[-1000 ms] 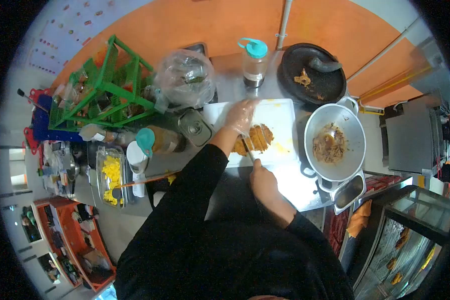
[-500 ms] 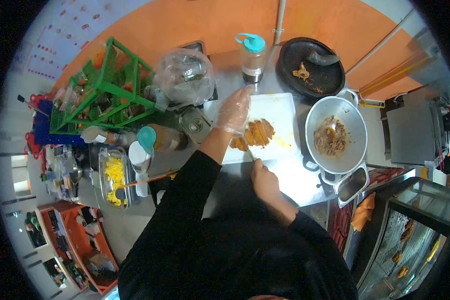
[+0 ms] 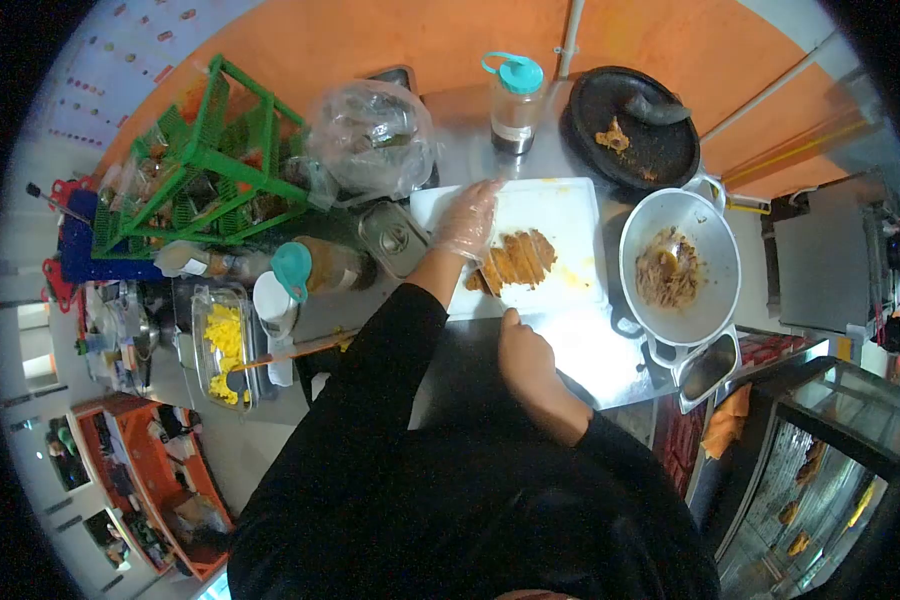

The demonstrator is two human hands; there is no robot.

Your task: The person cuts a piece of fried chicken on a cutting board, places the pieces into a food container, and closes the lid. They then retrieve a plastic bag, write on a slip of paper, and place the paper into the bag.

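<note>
My left hand [image 3: 467,222], in a clear plastic glove, reaches over the white cutting board [image 3: 570,205] with its fingers stretched out and its wrist near the meat. Browned sliced meat [image 3: 518,262] lies on the board in a row of strips. My bare right hand [image 3: 529,358] is closed at the board's front edge, around the handle of a knife; its blade can hardly be made out beside the meat.
Right of the board stands a metal pot [image 3: 680,325] with shredded food, behind it a stone mortar [image 3: 660,170] with a pestle. A capped bottle [image 3: 516,105] stands behind the board. To the left are a plastic bag [image 3: 370,140], a green rack [image 3: 205,165] and a yellow-food container [image 3: 202,380].
My left hand has shifted slightly left and down relative to the board. My right hand has drawn back a little from the meat. The whole view has moved slightly.
</note>
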